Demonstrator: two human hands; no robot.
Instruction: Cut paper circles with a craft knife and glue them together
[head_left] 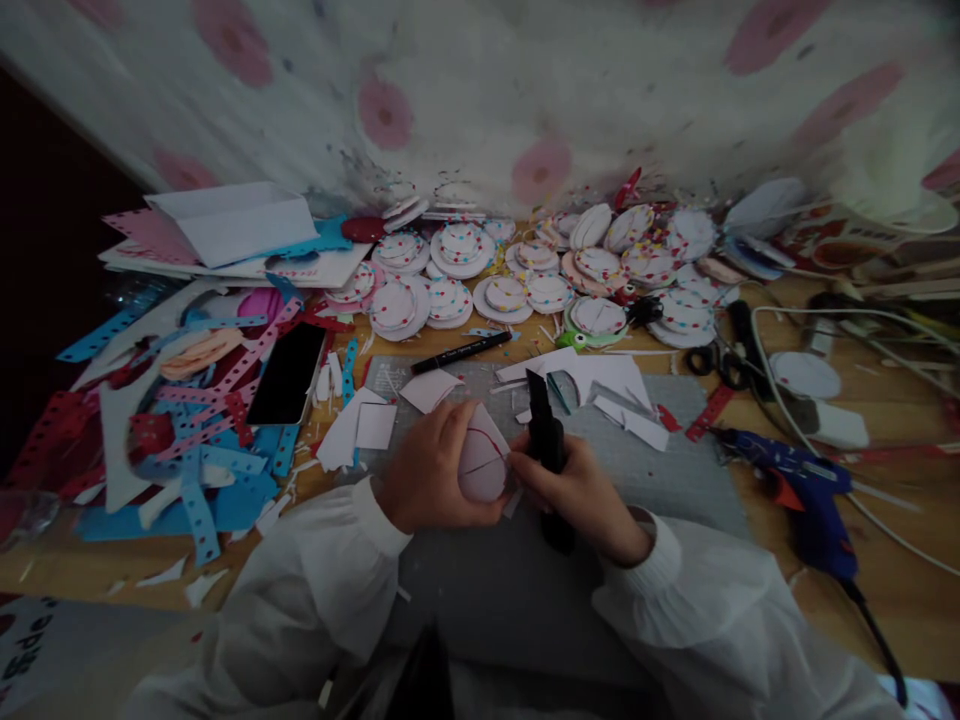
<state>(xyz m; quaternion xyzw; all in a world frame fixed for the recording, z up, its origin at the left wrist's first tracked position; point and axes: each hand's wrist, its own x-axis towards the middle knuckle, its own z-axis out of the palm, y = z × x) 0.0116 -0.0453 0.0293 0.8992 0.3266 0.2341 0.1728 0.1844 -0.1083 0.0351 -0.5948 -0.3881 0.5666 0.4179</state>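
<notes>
My left hand is closed around the edge of a white piece, apparently card or foam board, with a curved red line and a thin dark line across it. In my right hand is a black utility knife, held upright with its tip pointing away from me. The right fingertips are close to the white piece's right edge; whether they touch it I cannot tell. Both hands are over a grey cutting mat. White offcuts and a black marker pen lie just beyond them.
Rows of layered white discs with coloured beads line the back. At left are a phone and heaped blue, red and pink strips. A blue glue gun, white cable and black-handled scissors lie at right.
</notes>
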